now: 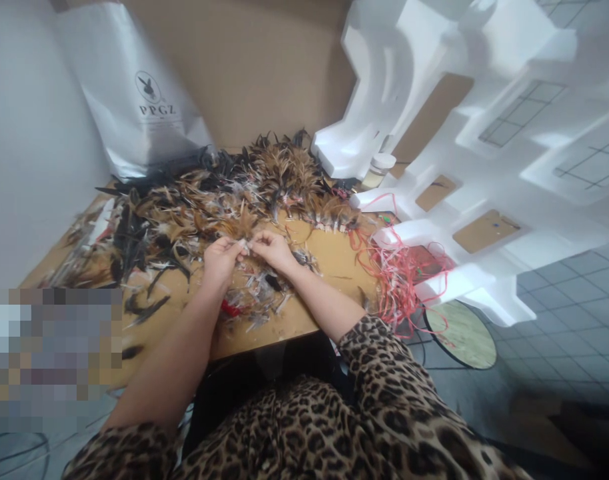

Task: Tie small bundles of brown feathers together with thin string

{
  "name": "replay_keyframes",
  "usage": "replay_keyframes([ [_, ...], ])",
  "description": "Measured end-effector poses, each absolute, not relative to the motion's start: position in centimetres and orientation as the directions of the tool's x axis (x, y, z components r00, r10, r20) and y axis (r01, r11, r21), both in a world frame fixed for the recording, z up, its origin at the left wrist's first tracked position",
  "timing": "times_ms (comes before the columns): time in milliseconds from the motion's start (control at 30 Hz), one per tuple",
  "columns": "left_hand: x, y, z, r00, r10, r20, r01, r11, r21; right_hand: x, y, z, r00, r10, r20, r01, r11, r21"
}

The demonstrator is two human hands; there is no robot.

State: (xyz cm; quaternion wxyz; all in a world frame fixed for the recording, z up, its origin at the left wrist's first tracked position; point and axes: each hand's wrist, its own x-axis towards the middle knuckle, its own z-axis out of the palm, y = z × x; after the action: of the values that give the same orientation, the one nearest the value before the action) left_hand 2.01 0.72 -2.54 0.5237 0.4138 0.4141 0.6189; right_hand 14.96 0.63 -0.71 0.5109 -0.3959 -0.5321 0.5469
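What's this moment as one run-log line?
left hand: pinching small whitish piece; right hand: pinching same piece; beyond hands: loose pile of brown and black feathers; right side: tangled thin pink strings; piece detail: blurred

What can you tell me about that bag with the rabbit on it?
The bag is pale, silvery white and slightly shiny, perhaps plastic or coated paper. Its front carries a black rabbit-head emblem in a circle, the letters PPGZ and smaller print too blurred to read. It stands at the back left of the table, its top slanting leftward in the picture. Dark feathers lie along its lower edge; no hand touches it. Its contents can't be seen.
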Motion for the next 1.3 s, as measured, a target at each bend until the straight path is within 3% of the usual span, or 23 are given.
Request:
replay_keyframes([
  [133, 2.0, 0.7, -2.5, -0.086, 0.995, 0.053, -0.342, -0.079, 0.936, 15.1, 0.5, -0.3, -0.173, 0.980, 0.098, -0.131, 0.075, -0.989],
  [300, 2.4, 0.2, -1.6, -0.077, 0.997, -0.021, -0.366, -0.009, 0.931, 15.6, 0.9, -0.7, -0.254, 0.966, -0.038, -0.196, -0.089, -0.977],
  [433, 2.5, -0.2, -1.1, -0.041, 0.999, -0.028, -0.359, 0.011, 0.933, 16.3, 1.5, -0.7, -0.252, 0.968, -0.017, -0.180, -0.064, -0.982],
  [533, 2.1, -0.2, -1.1, -0.049, 0.999, 0.012, -0.352, -0.029, 0.936, 17.9, 1.9, 0.6, -0.151, 0.988, 0.030, -0.162, 0.005, -0.987],
  [633, 1.6, 0.1, -1.4, -0.073, 0.997, 0.030, -0.358, -0.054, 0.932, 21.3, 2.3, 2.3, 0.077, 0.986, 0.145, -0.143, 0.155, -0.977],
  [733, 1.3, 0.3, -1.5, -0.081, 0.996, 0.028, -0.380, -0.057, 0.923, 26.0, 2.8, 2.9, 0.300, 0.934, 0.197, -0.067, 0.226, -0.972],
  [833, 1.4, 0.3, -1.4, -0.077, 0.997, 0.017, -0.394, -0.046, 0.918, 30.6, 3.3, 2.1, 0.420, 0.896, 0.146, 0.048, 0.139, -0.989],
  [900, 1.5, 0.2, -1.2, -0.069, 0.998, 0.008, -0.398, -0.035, 0.917, 32.7, 3.4, 1.2, 0.472, 0.874, 0.116, 0.217, 0.013, -0.976],
  [1000, 1.4, 0.2, -1.0, -0.061, 0.998, 0.014, -0.404, -0.038, 0.914, 34.2, 3.6, -0.2, 0.513, 0.853, 0.091, 0.377, -0.129, -0.917],
  [1300, 0.1, 0.8, -0.9, -0.146, 0.989, 0.026, -0.467, -0.092, 0.879, 34.6, 4.9, -2.1, 0.560, 0.816, 0.141, 0.561, -0.248, -0.790],
])
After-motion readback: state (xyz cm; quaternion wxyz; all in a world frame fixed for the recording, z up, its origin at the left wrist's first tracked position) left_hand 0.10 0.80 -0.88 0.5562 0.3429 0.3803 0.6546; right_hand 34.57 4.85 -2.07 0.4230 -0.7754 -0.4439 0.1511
